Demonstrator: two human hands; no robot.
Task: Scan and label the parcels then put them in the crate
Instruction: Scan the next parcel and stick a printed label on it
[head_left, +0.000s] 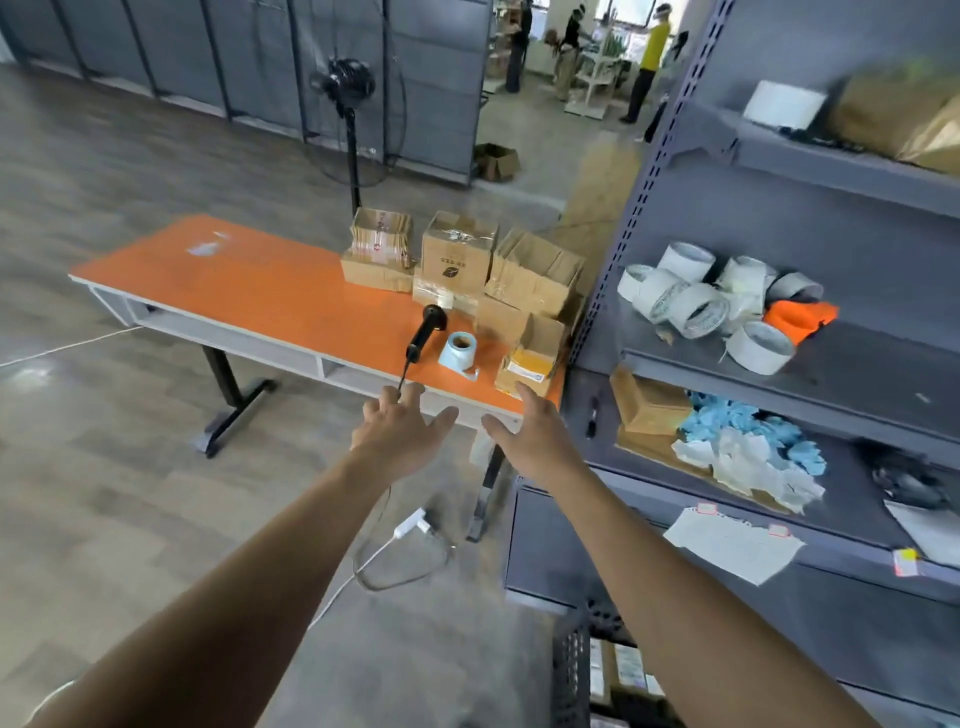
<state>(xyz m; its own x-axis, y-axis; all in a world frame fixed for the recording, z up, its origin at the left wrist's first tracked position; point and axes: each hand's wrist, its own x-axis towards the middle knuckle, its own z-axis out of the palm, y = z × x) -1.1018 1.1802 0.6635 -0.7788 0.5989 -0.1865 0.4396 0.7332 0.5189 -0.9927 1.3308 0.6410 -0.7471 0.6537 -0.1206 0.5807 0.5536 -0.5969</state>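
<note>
Several cardboard parcels (457, 254) are piled at the right end of an orange table (249, 291). A small parcel with a yellow label (527, 366) lies nearest me at the table's front corner. In front of the pile, a black handheld scanner (427, 327) lies beside a pale blue label roll (458, 351). My left hand (402, 431) and my right hand (535, 436) are both stretched out with spread fingers, hovering just short of the table's near edge and holding nothing. A dark plastic crate (571, 675) with parcels inside stands on the floor at the bottom.
A grey metal shelf unit (779, 364) stands close on the right, with tape rolls (696, 306), an orange cloth and blue gloves. A cable and white plug (410, 525) lie on the floor under the table. A standing fan (345, 88) is behind the table. People stand far back.
</note>
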